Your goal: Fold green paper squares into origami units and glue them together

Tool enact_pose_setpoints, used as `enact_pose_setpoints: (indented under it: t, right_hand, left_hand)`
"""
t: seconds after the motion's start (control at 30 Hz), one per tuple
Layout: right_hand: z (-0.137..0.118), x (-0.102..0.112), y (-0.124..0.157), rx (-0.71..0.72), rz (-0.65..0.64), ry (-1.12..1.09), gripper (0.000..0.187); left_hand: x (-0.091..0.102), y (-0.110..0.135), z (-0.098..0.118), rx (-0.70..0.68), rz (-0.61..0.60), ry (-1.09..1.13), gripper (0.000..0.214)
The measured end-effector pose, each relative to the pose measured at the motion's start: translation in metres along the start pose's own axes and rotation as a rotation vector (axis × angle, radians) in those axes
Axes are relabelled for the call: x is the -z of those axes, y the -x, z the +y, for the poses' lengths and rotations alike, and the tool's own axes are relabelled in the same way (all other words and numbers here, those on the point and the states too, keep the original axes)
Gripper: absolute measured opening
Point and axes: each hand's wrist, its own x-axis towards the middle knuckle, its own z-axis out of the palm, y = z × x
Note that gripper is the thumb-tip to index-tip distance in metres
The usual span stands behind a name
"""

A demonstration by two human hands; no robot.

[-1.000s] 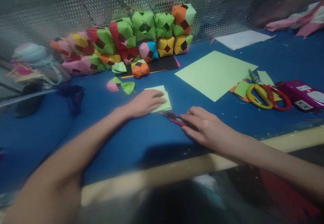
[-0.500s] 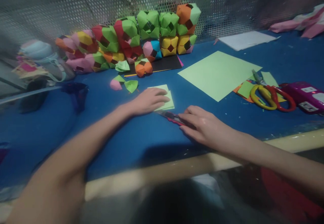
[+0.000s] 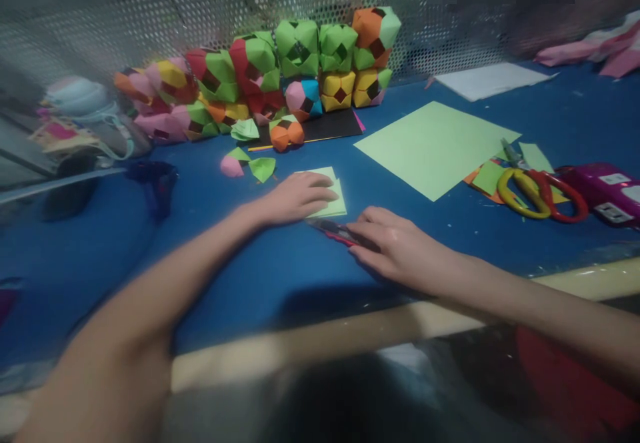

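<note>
My left hand (image 3: 303, 197) lies flat with its fingers stretched over small folded light green paper (image 3: 334, 204), pressing it on the blue tabletop. Part of this paper is covered by the palm and fingers. My right hand (image 3: 387, 243) is wrapped around a red and black utility knife (image 3: 337, 231). The blade points left, close to the paper's near edge and just below my left fingers; whether it touches the paper I cannot tell.
Stacked folded-paper cubes (image 3: 300, 46) stand along the perforated metal panel. A large light green sheet (image 3: 435, 146) lies behind my right hand. Scissors (image 3: 525, 193) and a purple object (image 3: 607, 193) are at right; a glue gun (image 3: 155, 183) and a flask (image 3: 95, 109) at left.
The knife and my right hand have shifted slightly left along the paper's near edge. My left hand keeps its place on the paper. The view has moved a little.
</note>
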Motion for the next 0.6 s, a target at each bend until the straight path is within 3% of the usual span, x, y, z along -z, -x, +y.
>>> enact_pose_setpoints:
  t: [0.2, 0.33, 0.47, 0.53, 0.6]
  right_hand:
    - [-0.004, -0.002, -0.002, 0.061, 0.007, -0.037, 0.026]
    - [-0.001, 0.018, 0.001, 0.067, -0.007, -0.119, 0.026]
    - [0.029, 0.042, 0.004, -0.021, 0.193, -0.106, 0.027]
    - [0.053, 0.046, 0.002, -0.125, 0.317, 0.049, 0.028]
    - [0.079, 0.044, -0.001, -0.212, 0.356, 0.226, 0.031]
  left_hand:
    - [-0.002, 0.0, -0.002, -0.004, 0.009, 0.005, 0.04]
    - [-0.003, 0.001, -0.003, -0.007, 0.037, 0.061, 0.038]
    - [-0.006, 0.002, -0.005, 0.043, 0.12, 0.139, 0.04]
    - [-0.005, 0.003, -0.004, 0.112, 0.146, 0.133, 0.048]
    - [-0.003, 0.003, -0.002, 0.181, 0.138, 0.115, 0.054]
